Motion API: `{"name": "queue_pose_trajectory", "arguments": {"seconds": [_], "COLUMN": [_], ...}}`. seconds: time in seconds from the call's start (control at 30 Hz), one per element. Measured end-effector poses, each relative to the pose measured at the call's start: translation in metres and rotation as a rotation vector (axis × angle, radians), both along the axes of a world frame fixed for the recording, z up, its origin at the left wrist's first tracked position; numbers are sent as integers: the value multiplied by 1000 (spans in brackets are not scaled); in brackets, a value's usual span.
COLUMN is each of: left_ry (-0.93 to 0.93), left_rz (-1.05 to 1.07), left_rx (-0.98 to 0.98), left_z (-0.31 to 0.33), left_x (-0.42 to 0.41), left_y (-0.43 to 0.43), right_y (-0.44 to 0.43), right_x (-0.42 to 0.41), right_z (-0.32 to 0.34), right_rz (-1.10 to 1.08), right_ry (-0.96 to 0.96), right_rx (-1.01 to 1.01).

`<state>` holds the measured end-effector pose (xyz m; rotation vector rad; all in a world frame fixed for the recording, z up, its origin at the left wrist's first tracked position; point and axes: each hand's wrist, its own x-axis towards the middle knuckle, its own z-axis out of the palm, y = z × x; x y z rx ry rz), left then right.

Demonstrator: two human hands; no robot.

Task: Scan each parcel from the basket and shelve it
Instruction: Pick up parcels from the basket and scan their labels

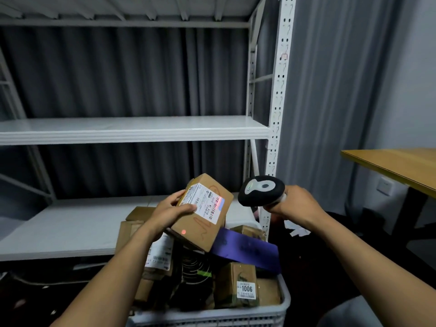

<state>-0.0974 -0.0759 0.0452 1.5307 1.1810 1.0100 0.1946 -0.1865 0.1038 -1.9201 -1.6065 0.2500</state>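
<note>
My left hand (168, 212) grips a brown cardboard parcel (203, 223) by its left end and holds it tilted above the basket (259, 318). Its white shipping label faces up, with a red scan line across the barcode and a red dot on the cardboard below. My right hand (297, 204) grips the handle of a black barcode scanner (260, 190), which sits just right of the parcel, its head turned toward it. The white plastic basket holds several more cardboard parcels, one labelled 1006 (238, 285), and a purple package (245, 251).
A white metal shelving rack stands behind the basket, with a middle shelf (132, 129) and a lower shelf (59, 227), both bare. Its perforated upright (279, 90) rises to the right. A wooden table (398, 166) juts in at far right. Grey curtains hang behind.
</note>
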Motion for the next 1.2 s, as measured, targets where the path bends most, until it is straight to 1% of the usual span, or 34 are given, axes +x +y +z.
{"name": "queue_pose_trajectory", "arguments": {"seconds": [0.17, 0.3, 0.37, 0.43, 0.53, 0.63, 0.7, 0.83, 0.9, 1.03, 1.2], "left_ry": [-17, -20, -41, -101, -242, -398, -464, -601, -659, -688, -624], "left_rz": [-13, -29, -49, -31, 1, -25, -45, -8, -10, -20, -26], "left_rx": [9, 3, -1, 3, -4, -68, -110, -188, -218, -217, -131], "left_z": [2, 3, 6, 13, 30, 51, 67, 105, 123, 148, 175], "left_x": [-1, -3, -3, 3, 19, 34, 43, 66, 80, 111, 138], "left_y": [-1, -1, 0, 0, 4, 15, 28, 57, 79, 126, 187], "right_y": [-4, -4, -2, -1, 6, 15, 25, 56, 79, 135, 208], "right_x": [-1, 0, 1, -1, -6, -8, -6, 5, 6, 7, 21], "right_z": [5, 6, 7, 8, 12, 22, 29, 44, 54, 73, 96], "right_rz": [13, 8, 12, 14, -1, -32, -31, 17, 62, 133, 187], "right_ry": [8, 69, 162, 277, 522, 734, 865, 1018, 1123, 1290, 1381], "right_rx": [27, 43, 39, 40, 115, 168, 183, 210, 216, 204, 300]}}
